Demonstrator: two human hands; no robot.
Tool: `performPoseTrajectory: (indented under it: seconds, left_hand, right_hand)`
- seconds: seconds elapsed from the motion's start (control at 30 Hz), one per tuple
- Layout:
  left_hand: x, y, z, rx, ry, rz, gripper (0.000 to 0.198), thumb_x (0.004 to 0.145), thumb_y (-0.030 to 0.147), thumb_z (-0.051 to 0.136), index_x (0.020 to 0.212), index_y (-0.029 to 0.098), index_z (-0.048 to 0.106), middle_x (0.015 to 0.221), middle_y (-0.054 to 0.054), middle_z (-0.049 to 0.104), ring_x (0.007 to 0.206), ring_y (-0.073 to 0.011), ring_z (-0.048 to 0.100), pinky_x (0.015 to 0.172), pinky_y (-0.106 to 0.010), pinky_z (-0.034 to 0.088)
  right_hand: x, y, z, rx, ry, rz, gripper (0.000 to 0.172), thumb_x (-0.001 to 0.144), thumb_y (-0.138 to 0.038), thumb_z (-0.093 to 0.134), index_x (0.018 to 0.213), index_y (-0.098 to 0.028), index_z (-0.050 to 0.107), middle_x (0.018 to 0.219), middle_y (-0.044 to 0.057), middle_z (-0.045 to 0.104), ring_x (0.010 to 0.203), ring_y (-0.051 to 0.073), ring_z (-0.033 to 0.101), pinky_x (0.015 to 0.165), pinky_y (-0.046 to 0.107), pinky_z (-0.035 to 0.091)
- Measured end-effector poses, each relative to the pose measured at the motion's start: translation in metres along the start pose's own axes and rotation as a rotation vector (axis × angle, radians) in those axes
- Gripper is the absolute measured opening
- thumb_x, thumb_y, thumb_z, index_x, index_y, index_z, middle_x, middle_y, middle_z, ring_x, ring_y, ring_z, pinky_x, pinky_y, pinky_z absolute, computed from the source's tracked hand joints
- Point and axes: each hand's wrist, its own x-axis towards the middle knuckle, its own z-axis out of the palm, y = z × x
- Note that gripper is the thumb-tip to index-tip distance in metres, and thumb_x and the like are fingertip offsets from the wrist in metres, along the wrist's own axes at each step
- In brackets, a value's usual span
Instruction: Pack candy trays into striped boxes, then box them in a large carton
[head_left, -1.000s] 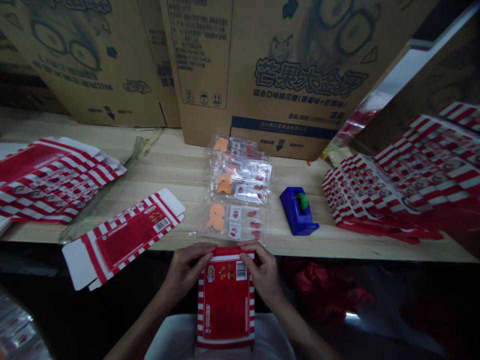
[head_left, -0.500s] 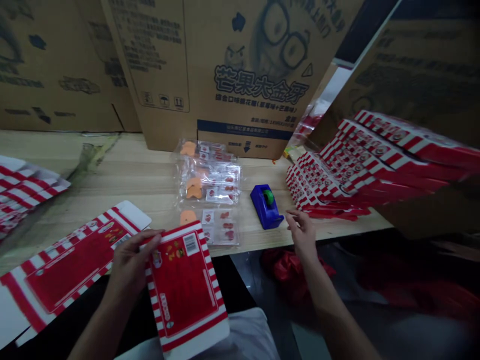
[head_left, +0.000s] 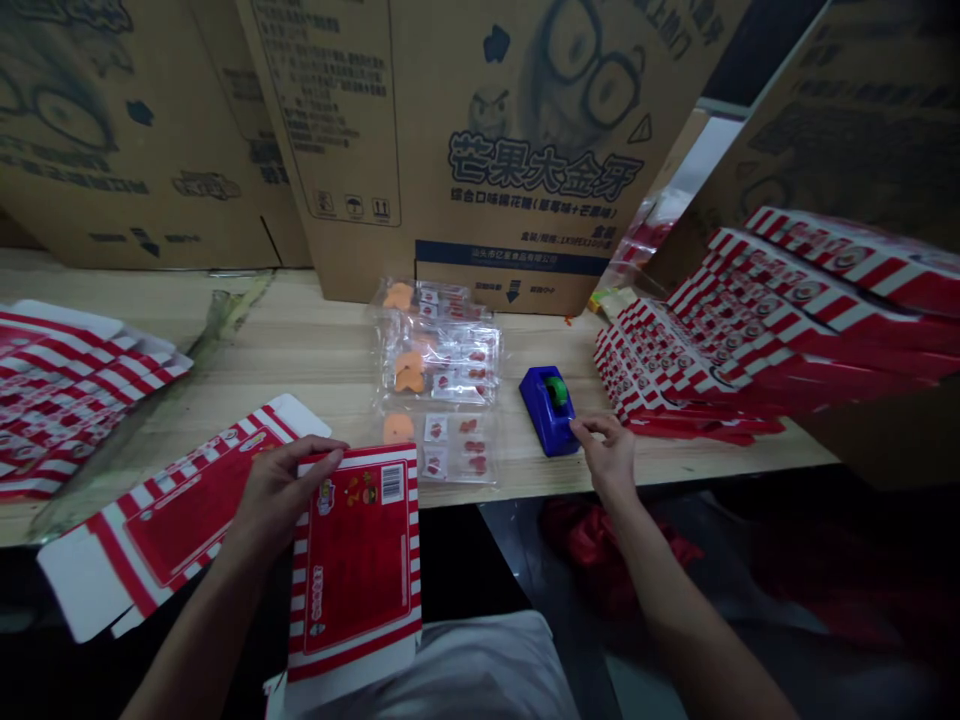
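Note:
My left hand (head_left: 281,490) grips the top left corner of a red and white striped carton (head_left: 360,570), thumb on its printed face. The carton is tilted over my lap, its white flap toward me. My right hand (head_left: 609,458) pinches at the cutting edge of a blue tape dispenser (head_left: 551,415). The clear tape end there is too fine to make out. A green roll (head_left: 556,391) sits in the dispenser. Left of it lie clear plastic packs (head_left: 450,447) with orange and red pieces inside. A flat striped carton (head_left: 195,515) rests beside my left forearm, overhanging the table edge.
Several striped cartons (head_left: 712,330) are stacked at the right, and more flattened ones (head_left: 75,400) lie at the left. Large brown cardboard boxes (head_left: 450,90) stand along the back of the wooden table (head_left: 315,350). Red bags (head_left: 592,550) lie below the table edge.
My right hand has reached the front of the tape dispenser, its fingertips closing there. The held carton has turned slightly more upright. The camera view has shifted a little to the left.

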Motion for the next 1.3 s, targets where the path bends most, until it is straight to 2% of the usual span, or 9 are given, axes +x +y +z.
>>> performPoseTrajectory:
  seconds: [0.13, 0.27, 0.53, 0.7, 0.77, 0.9, 0.97, 1.17, 1.3]
  left_hand:
    - [0.002, 0.002, 0.010, 0.165, -0.137, 0.136, 0.026, 0.071, 0.044, 0.073, 0.081, 0.020, 0.075, 0.079, -0.004, 0.072, 0.075, -0.0205, 0.066, 0.065, -0.025, 0.051]
    - [0.006, 0.003, 0.019, 0.217, -0.250, 0.240, 0.022, 0.076, 0.042, 0.068, 0.080, 0.021, 0.075, 0.081, -0.005, 0.071, 0.076, -0.0210, 0.065, 0.068, -0.027, 0.051]
    - [0.012, 0.008, 0.035, 0.272, -0.443, 0.338, 0.019, 0.084, 0.033, 0.059, 0.082, 0.019, 0.072, 0.085, -0.005, 0.070, 0.081, -0.0178, 0.065, 0.073, -0.028, 0.050]
    - [0.020, 0.012, 0.041, 0.328, -0.505, 0.388, 0.020, 0.085, 0.031, 0.058, 0.082, 0.016, 0.072, 0.085, -0.006, 0.071, 0.081, -0.0171, 0.065, 0.075, -0.027, 0.049]
    - [0.025, 0.012, 0.044, 0.360, -0.564, 0.409, 0.020, 0.084, 0.030, 0.059, 0.083, 0.016, 0.072, 0.085, -0.006, 0.071, 0.081, -0.0169, 0.065, 0.076, -0.026, 0.049]
    - [0.031, 0.015, 0.059, 0.424, -0.755, 0.467, 0.017, 0.083, 0.026, 0.059, 0.083, 0.015, 0.071, 0.084, -0.006, 0.072, 0.080, -0.0157, 0.065, 0.077, -0.025, 0.048]
    - [0.029, 0.016, 0.067, 0.430, -0.809, 0.491, 0.016, 0.082, 0.025, 0.059, 0.082, 0.014, 0.071, 0.082, -0.005, 0.072, 0.077, -0.0144, 0.064, 0.075, -0.024, 0.048]
    - [0.018, 0.008, 0.068, 0.393, -0.865, 0.483, 0.015, 0.084, 0.025, 0.058, 0.084, 0.014, 0.069, 0.080, -0.003, 0.070, 0.073, -0.0121, 0.062, 0.072, -0.022, 0.047]
    - [0.012, 0.003, 0.055, 0.407, -0.855, 0.476, 0.013, 0.086, 0.025, 0.059, 0.082, 0.015, 0.067, 0.079, -0.002, 0.067, 0.074, -0.0119, 0.060, 0.072, -0.023, 0.046]
  right_hand:
    - [-0.017, 0.003, -0.005, 0.154, 0.044, 0.077, 0.026, 0.064, -0.041, 0.074, 0.068, -0.016, 0.068, 0.087, 0.006, 0.061, 0.075, 0.018, 0.056, 0.064, 0.032, 0.049]
    - [-0.042, 0.017, -0.006, 0.368, 0.094, 0.076, 0.021, 0.063, -0.034, 0.079, 0.064, -0.016, 0.067, 0.106, 0.008, 0.058, 0.088, 0.019, 0.057, 0.079, 0.038, 0.050]
    - [-0.047, 0.047, 0.001, 0.240, 0.152, 0.024, 0.022, 0.066, -0.035, 0.074, 0.061, -0.015, 0.065, 0.091, 0.006, 0.057, 0.089, 0.020, 0.055, 0.083, 0.039, 0.047]
    - [-0.061, 0.022, -0.005, 0.169, 0.139, -0.027, 0.021, 0.073, -0.036, 0.069, 0.067, -0.016, 0.064, 0.083, 0.003, 0.055, 0.083, 0.018, 0.053, 0.079, 0.035, 0.047]
    - [-0.069, -0.004, 0.000, 0.118, -0.056, -0.083, 0.022, 0.079, -0.036, 0.066, 0.068, -0.017, 0.064, 0.083, 0.003, 0.056, 0.082, 0.017, 0.054, 0.076, 0.031, 0.046]
    - [-0.083, -0.063, 0.027, 0.097, -0.815, -0.212, 0.026, 0.088, -0.035, 0.060, 0.069, -0.018, 0.062, 0.080, 0.003, 0.059, 0.078, 0.016, 0.057, 0.072, 0.027, 0.044]
    - [-0.089, -0.083, 0.044, 0.060, -1.034, -0.312, 0.026, 0.090, -0.033, 0.059, 0.069, -0.017, 0.060, 0.078, 0.003, 0.059, 0.077, 0.015, 0.056, 0.072, 0.027, 0.043]
    - [-0.108, -0.087, 0.071, -0.294, -1.064, -0.584, 0.021, 0.087, -0.028, 0.066, 0.071, -0.016, 0.058, 0.078, 0.003, 0.058, 0.076, 0.015, 0.054, 0.069, 0.026, 0.040]
    - [-0.124, -0.083, 0.072, -0.336, -1.032, -0.491, 0.019, 0.085, -0.028, 0.068, 0.073, -0.016, 0.060, 0.077, 0.003, 0.061, 0.070, 0.015, 0.055, 0.065, 0.025, 0.039]
